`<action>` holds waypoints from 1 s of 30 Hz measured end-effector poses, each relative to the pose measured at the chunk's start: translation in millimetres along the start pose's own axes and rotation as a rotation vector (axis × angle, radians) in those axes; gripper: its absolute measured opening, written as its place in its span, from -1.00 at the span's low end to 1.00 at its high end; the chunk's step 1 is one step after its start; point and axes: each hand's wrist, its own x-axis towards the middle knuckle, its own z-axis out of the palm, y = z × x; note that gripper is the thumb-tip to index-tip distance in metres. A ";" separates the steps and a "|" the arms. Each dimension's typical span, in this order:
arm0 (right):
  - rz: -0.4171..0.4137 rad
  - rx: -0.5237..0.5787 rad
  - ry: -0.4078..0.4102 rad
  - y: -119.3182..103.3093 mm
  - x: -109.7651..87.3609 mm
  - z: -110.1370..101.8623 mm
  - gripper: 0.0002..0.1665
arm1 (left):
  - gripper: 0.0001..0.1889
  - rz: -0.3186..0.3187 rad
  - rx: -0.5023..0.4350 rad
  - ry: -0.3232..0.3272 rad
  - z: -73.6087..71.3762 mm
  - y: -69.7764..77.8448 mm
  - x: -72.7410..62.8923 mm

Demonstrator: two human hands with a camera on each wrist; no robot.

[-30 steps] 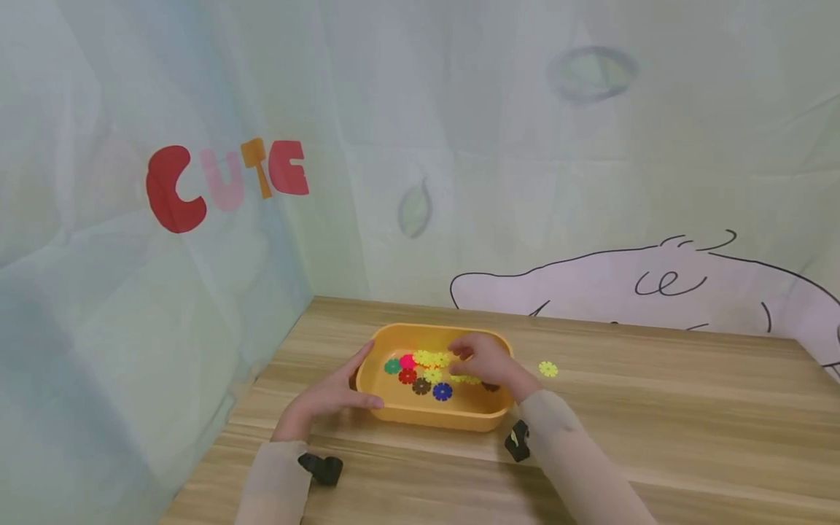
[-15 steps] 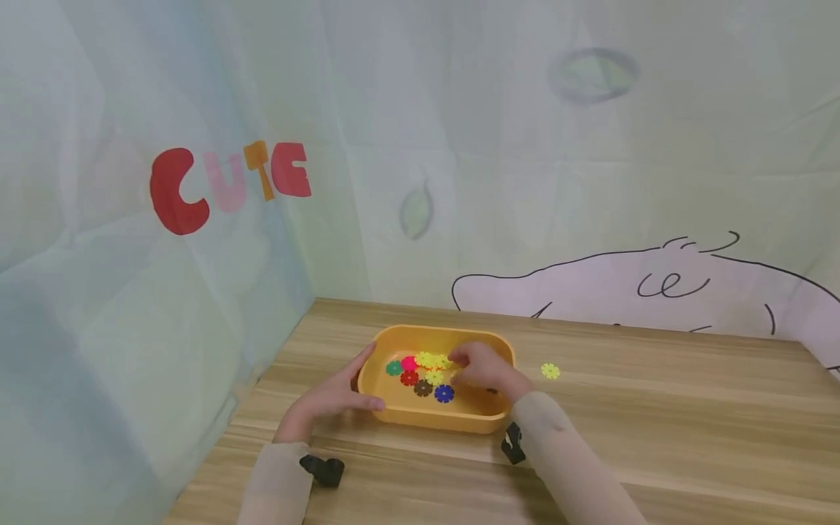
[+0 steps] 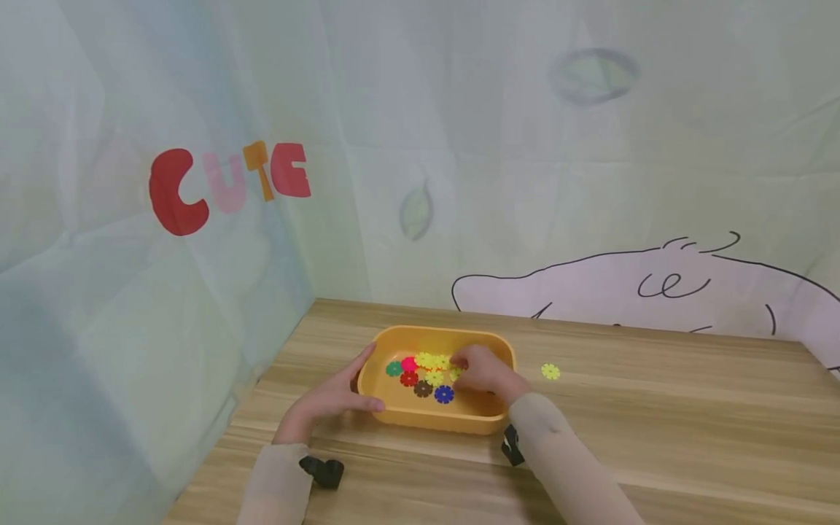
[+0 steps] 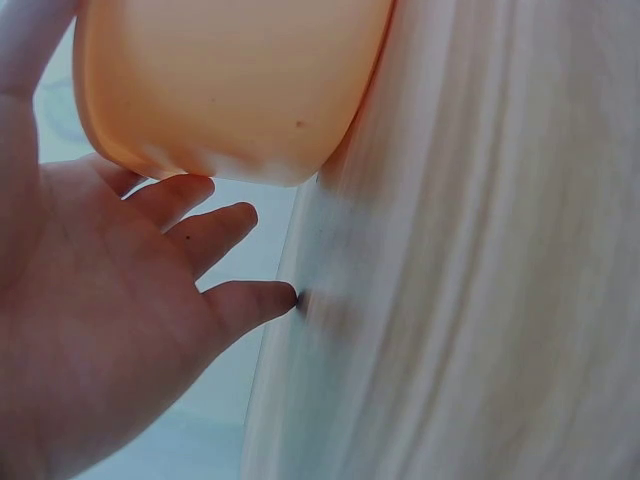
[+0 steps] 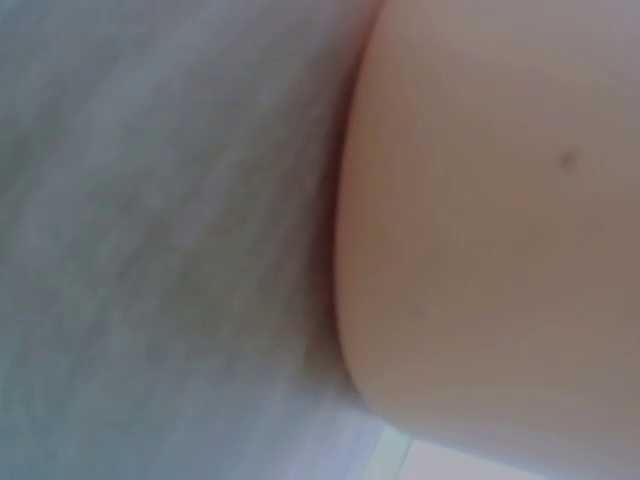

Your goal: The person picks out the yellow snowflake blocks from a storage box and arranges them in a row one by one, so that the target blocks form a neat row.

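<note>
A shallow orange-yellow plastic basin (image 3: 426, 419) stands on the wooden table with flower-shaped plastic discs inside. My left hand (image 3: 335, 391) holds its left end, thumb over the front rim. The left wrist view shows the fingers (image 4: 215, 240) of that hand spread against and below the basin's outer wall (image 4: 230, 90). Inside the right half is my right hand (image 3: 484, 372), fingers lowered, a yellow disc (image 3: 455, 374) at its fingertips; whether it pinches the disc I cannot tell. Nearby lie a blue disc (image 3: 444, 394), a brown one (image 3: 423, 389) and several yellow ones (image 3: 426, 360).
One yellow disc (image 3: 550, 372) lies on the table (image 3: 656, 408) to the right of the basin. Green (image 3: 394, 369), red (image 3: 409, 378) and pink discs sit in the basin's left half. A printed cloth (image 3: 525, 182) hangs behind and along the left side.
My right hand has lowered into the right part of the basin and its fingers have shifted slightly among the yellow discs. The left hand keeps its place on the basin.
</note>
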 end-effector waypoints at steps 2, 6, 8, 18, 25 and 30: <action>0.001 -0.004 0.002 -0.7 0.2 0.0 -0.52 | 0.19 0.000 -0.006 0.001 -0.1 -0.2 0.2; 0.011 0.004 0.007 -2.5 -0.7 -0.5 -0.53 | 0.19 0.002 -0.010 0.000 -0.2 -0.7 0.4; 0.011 0.001 0.006 -3.2 -0.8 -0.5 -0.55 | 0.19 0.005 -0.009 0.000 -0.3 -0.9 0.5; -0.016 -0.037 -0.003 -3.5 0.4 0.3 -0.60 | 0.19 0.001 0.007 0.007 -0.3 -0.7 0.0; -0.039 -0.018 0.021 -3.3 -1.0 -0.5 -0.60 | 0.17 0.003 -0.008 0.003 0.4 1.5 -1.0; -0.074 -0.018 0.052 -4.1 -3.1 -2.9 -0.61 | 0.16 0.013 -0.022 -0.001 0.4 1.0 -1.8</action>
